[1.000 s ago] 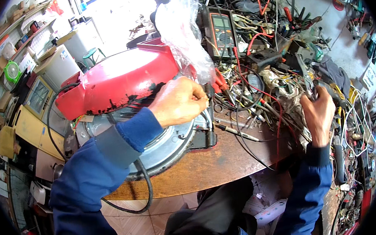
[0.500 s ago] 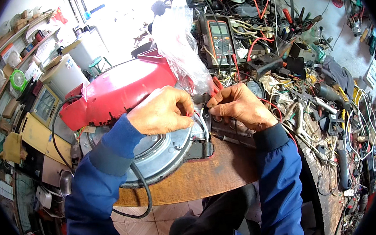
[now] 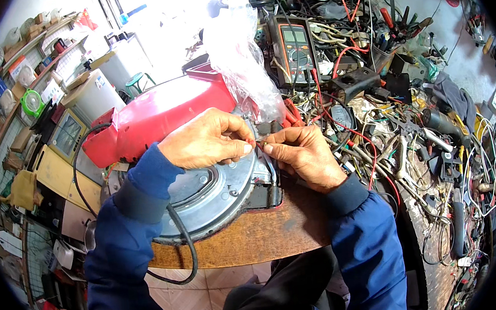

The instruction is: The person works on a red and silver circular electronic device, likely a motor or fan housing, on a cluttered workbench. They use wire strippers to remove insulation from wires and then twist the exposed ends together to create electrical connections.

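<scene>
A round grey metal machine base (image 3: 228, 195) lies on the wooden bench top (image 3: 278, 235), its red plastic housing (image 3: 162, 121) on the far side. Over the base's right end, my left hand (image 3: 208, 138) pinches a thin red wire (image 3: 251, 141) between thumb and forefinger. Close beside it, my right hand (image 3: 307, 156) has thumb and forefinger closed on a tiny piece, too small to name. The two sets of fingertips nearly meet. Below them, a grey-sleeved lead (image 3: 272, 176) runs down to a black part at the base's edge.
A multimeter (image 3: 293, 50) leans behind my right hand, near a clear plastic bag (image 3: 236, 55). Heaped wires, tools and an adjustable wrench (image 3: 402, 156) cover the bench at right. A thick black cable (image 3: 187, 237) loops over the front edge. Shelves (image 3: 33, 56) line the left.
My right hand has moved lower and left, bringing its fingertips closer to my left hand's. The whole view has shifted slightly. My left hand keeps its pinch.
</scene>
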The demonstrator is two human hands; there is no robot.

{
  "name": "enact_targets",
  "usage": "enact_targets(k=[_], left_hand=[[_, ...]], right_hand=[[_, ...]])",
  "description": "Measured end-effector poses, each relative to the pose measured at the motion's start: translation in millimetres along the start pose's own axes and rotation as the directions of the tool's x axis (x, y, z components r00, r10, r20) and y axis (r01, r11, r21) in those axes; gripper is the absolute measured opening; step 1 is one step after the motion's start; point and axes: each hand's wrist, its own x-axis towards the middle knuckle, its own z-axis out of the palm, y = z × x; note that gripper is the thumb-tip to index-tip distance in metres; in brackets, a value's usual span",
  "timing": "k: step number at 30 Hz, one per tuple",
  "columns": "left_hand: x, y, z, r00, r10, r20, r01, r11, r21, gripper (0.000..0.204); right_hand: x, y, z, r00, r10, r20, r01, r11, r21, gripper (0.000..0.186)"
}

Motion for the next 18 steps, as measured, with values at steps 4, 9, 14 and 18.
enact_targets(k=[4,9,14,18], left_hand=[[1.6,2.3,7.4,0.997,-0.04,-0.066,0.04,0.999,0.0,0.019],[1.7,-0.1,9.4,0.993,-0.067,-0.095,0.064,0.997,-0.035,0.016],[4.2,-3.3,13.3,0.993,-0.044,-0.109,0.038,0.998,-0.051,0.015],[1.6,1.2,11.8,0.991,-0.074,-0.114,0.069,0.996,-0.049,0.016]], right_hand=[[2.6,7.9,-0.8,1.0,0.003,-0.011,-0.003,1.0,-0.023,0.017],[4.0,14.9,1.6,0.999,-0.023,-0.044,0.025,0.999,0.042,0.018],[2.3,16.1,4.1,0.996,-0.025,-0.082,0.03,0.998,0.055,0.018],[2.9,16.7,5.5,0.996,-0.028,-0.088,0.031,0.999,0.035,0.017]])
